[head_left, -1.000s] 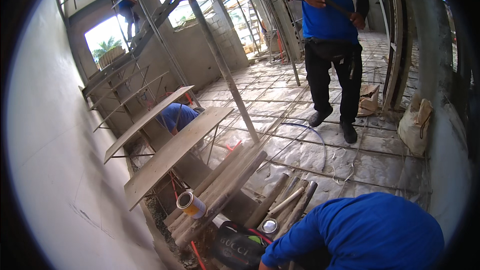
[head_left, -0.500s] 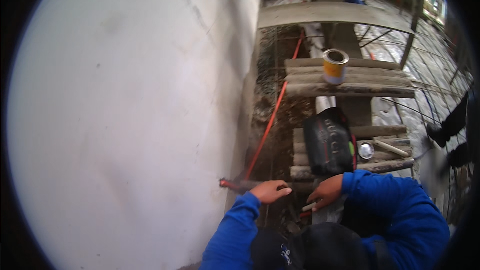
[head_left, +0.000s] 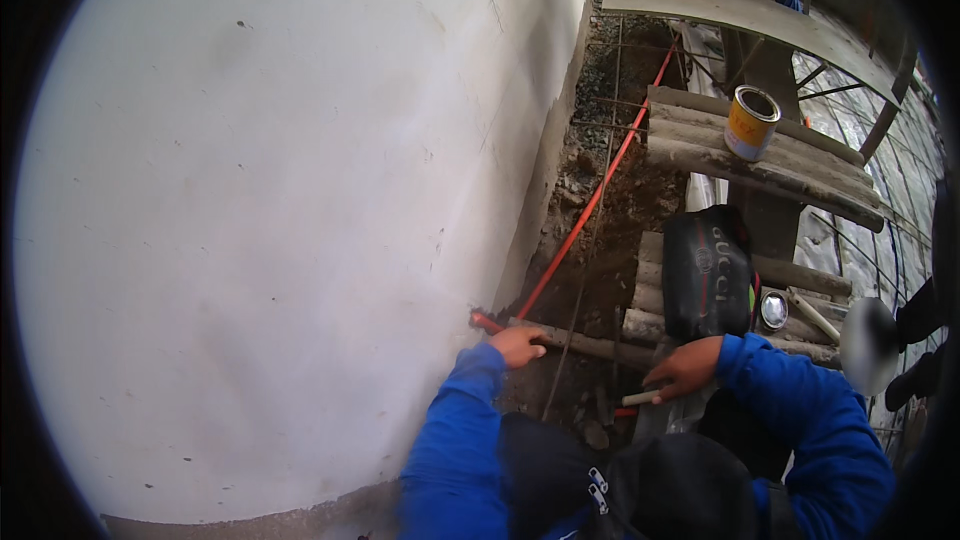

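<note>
The right hand [head_left: 688, 365] has its fingertips bent around a short pale rod [head_left: 640, 398], which points out at the hand's eight o'clock; it seems pinched near one end, perhaps so the far end can be steered. Just under that far end lies a small orange piece [head_left: 626, 412]; whether the two touch, I cannot tell. The left hand [head_left: 519, 346] has its fingers loosely curled at the near end of a grey-brown pole [head_left: 592, 343]. Whether they grasp it or merely rest there, I cannot tell; a resting hand would help steady the crouched body.

At the left hand's ten o'clock, an orange pipe end [head_left: 484, 321] meets the white wall [head_left: 260, 260]. A long orange pipe [head_left: 602, 190] runs off toward one o'clock through the dirt strip [head_left: 575, 285] beside the wall's foot, probably laid there to follow the wall.

At the right hand's twelve o'clock, a black bag [head_left: 705, 280] lies on the lower row of poles [head_left: 646, 324], likely to keep it off the soil and within reach. A shiny round tin [head_left: 774, 310] and a pale stick [head_left: 818, 316] sit at two o'clock. Farther, between twelve and one, an uncovered yellow-and-white can [head_left: 752, 125] stands upright on the upper row of poles [head_left: 690, 128], which apparently serves as a shelf.
</note>
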### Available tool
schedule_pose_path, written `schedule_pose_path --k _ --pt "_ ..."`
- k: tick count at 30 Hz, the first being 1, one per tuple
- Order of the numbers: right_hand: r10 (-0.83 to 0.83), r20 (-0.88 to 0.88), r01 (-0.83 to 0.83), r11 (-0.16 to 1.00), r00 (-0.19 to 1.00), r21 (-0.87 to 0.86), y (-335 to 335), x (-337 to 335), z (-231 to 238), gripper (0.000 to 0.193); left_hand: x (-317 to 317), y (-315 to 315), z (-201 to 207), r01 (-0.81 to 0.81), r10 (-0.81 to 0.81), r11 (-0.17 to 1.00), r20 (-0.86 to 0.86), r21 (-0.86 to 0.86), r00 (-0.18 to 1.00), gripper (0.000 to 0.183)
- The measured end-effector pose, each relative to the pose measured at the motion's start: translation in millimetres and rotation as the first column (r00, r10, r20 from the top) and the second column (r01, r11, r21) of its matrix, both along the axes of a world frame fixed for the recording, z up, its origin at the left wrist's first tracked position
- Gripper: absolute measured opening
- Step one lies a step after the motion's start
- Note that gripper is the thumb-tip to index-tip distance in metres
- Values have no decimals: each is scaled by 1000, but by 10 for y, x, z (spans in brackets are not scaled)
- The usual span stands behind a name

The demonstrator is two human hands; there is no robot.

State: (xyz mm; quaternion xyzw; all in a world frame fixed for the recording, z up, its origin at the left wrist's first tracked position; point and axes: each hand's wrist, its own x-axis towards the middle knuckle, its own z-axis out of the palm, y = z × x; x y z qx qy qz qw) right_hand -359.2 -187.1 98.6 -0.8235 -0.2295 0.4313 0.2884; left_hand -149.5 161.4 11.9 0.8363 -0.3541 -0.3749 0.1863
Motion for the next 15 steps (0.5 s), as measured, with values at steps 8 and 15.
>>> schedule_pose_path --k 8,15 --pt "-19 -196 -7 991 980 -131 -108 -194 -122 69 -69 791 -2503 -597 592 802 -129 -8 796 49" --pt "-120 -249 55 966 961 -253 -126 -429 -211 61 162 57 -3373 -878 425 -457 -832 144 -357 58"
